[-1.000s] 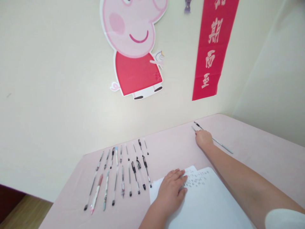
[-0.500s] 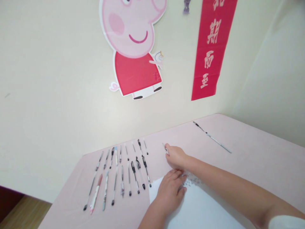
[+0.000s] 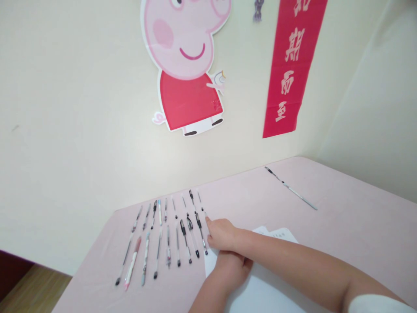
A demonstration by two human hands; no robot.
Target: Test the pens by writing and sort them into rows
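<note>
My right hand (image 3: 222,234) reaches across to the right end of the lower row of pens. Its fingers are closed on a slim pen (image 3: 205,214), of which only a pale end shows past the fingertips. Close to its left lies a clear pen with a black cap (image 3: 200,232). My left hand (image 3: 232,267) rests on white paper (image 3: 260,289), partly covered by the right hand and forearm; its thumb shows at the side and it seems to lie flat, holding nothing visible.
Two rows of pens and refills, including a pink-and-white pen (image 3: 132,264), lie on the pink table (image 3: 94,265). Farther right, a black-capped pen (image 3: 274,174) and a pale pen (image 3: 299,195) lie end to end. A wall (image 3: 81,130) stands behind.
My right hand has moved left and nearer, with the pen, from beyond the paper to the end of the lower row. It now overlaps my left hand, which stays on the paper.
</note>
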